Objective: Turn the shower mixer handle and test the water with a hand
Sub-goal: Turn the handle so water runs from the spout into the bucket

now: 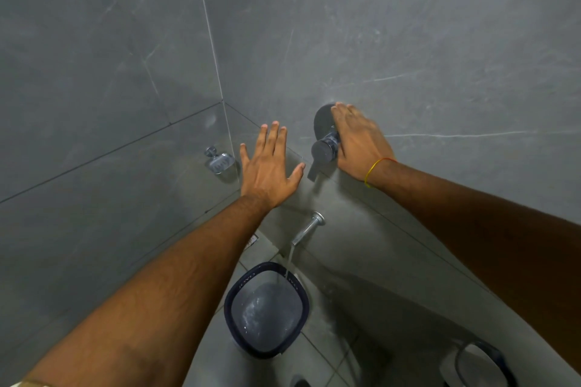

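Head cam is the only view here, so this is all from looking down past both arms into a grey-tiled shower corner.

Progress first: water is already running. A stream (290,256) drops from the wall spout (307,228) into the dark-rimmed bucket (266,309) on the floor, which has some water in it. So I'd say the turning part is either done or mid-adjustment. The testing part looks not yet done, since neither hand is anywhere near the stream.

The mixer handle (317,160) sits on the right-hand wall on a round plate, above the spout, with its lever pointing down.

Right hand (361,143) (yellow thread on the wrist) is laid over the mixer body, fingers reaching up along the wall plate. Fingers look fairly straight and draped rather than curled tight, and the palm side is hidden, so I honestly can't tell whether it has a real hold on the knob or is just resting on it.

Left hand (268,163) is spread wide open, palm down, fingers splayed, holding nothing. It hovers just left of the lever, with the thumb nearly reaching it, well above the stream.

Wire soap dish (219,161) sits on the left wall, untouched.
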The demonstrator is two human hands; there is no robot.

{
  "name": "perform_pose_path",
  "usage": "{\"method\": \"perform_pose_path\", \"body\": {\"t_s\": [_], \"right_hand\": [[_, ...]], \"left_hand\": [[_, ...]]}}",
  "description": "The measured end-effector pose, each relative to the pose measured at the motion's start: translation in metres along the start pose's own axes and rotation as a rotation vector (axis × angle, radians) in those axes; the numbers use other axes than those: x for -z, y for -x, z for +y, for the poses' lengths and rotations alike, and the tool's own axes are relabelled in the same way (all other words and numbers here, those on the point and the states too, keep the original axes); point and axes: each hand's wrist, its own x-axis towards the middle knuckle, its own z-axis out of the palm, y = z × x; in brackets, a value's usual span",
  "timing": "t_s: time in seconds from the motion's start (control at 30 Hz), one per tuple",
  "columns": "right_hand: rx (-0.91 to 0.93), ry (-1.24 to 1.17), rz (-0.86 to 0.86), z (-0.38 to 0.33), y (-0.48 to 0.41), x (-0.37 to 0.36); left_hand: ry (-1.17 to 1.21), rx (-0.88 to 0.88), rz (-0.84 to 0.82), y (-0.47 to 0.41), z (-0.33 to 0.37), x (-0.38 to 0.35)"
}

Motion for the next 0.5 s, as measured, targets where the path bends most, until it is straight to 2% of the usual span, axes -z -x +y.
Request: {"method": "perform_pose_path", "body": {"t_s": [0.2,0.5], "right_hand": [[0.041,0.151,-0.031,0.002,-0.01,0.0],[0.26,0.665,-0.1,-0.01,-0.025,0.017]], "left_hand": [[-0.017,0.002,-0.021,0.0,0.0,0.003],[-0.04,-0.007,-0.03,0.004,-0.003,-0.003]]}}
